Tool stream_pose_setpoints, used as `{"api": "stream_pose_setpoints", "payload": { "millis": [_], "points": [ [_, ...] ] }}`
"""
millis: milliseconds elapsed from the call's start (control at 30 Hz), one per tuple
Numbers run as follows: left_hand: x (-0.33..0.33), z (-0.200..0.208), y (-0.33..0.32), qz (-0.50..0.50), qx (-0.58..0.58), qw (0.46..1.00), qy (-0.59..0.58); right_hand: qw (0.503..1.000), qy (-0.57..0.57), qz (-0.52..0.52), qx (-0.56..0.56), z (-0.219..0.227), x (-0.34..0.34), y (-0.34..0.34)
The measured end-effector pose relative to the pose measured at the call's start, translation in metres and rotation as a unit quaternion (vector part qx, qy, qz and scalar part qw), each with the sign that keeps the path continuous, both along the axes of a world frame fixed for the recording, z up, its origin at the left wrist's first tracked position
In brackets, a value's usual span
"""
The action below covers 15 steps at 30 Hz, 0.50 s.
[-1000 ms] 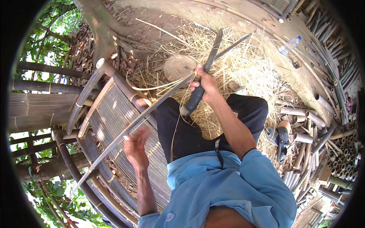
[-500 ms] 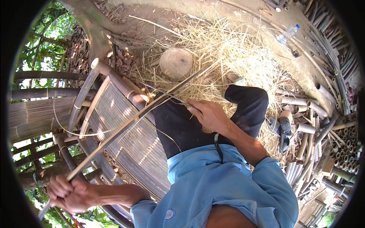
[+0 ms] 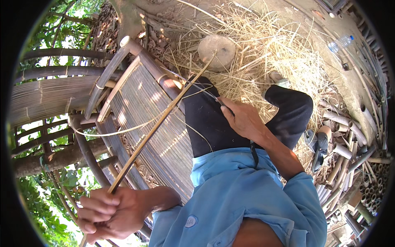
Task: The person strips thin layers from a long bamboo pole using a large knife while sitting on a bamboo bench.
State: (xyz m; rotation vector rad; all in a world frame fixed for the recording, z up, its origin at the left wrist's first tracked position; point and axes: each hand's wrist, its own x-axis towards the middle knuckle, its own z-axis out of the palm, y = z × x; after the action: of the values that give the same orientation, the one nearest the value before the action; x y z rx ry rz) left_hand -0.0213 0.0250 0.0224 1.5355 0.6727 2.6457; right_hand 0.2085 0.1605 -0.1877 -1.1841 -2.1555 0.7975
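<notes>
At the lower left, my left hand (image 3: 111, 214) is closed around a long, thin bamboo strip (image 3: 152, 133), dark on one side and pale on the other. From that fist the strip slants up over the bench and my left thigh. My right hand (image 3: 245, 117), closed on the handle of a knife (image 3: 210, 94), rests above my lap. The narrow blade points up and left, crossing the strip near my left knee. A thin pale curled shaving (image 3: 119, 131) hangs by the strip's middle. The handle is mostly hidden by my fingers.
A slatted bamboo bench (image 3: 142, 96) stands at my left. Ahead, a round wooden block (image 3: 226, 55) lies among heaped pale shavings (image 3: 267, 57). A plastic bottle (image 3: 341, 43), dark sandals (image 3: 317, 152) and cut bamboo pieces (image 3: 341, 151) are at the right.
The strip has been drawn back toward the lower left, so less of it extends past the knife. My right hand still holds the knife across it. The whole view has shifted.
</notes>
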Motion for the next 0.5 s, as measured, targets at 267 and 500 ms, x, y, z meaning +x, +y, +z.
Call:
{"api": "stream_pose_setpoints", "payload": {
  "millis": [267, 500],
  "points": [
    [0.029, -0.04, 0.017, 0.027, -0.01, 0.997, -0.072, 0.993, -0.056, 0.037, 0.095, 0.046, -0.017, -0.029],
    [0.044, -0.042, 0.019, 0.114, -0.018, 0.988, -0.099, 0.975, 0.028, 0.136, 0.172, 0.096, -0.035, -0.061]
  ]
}}
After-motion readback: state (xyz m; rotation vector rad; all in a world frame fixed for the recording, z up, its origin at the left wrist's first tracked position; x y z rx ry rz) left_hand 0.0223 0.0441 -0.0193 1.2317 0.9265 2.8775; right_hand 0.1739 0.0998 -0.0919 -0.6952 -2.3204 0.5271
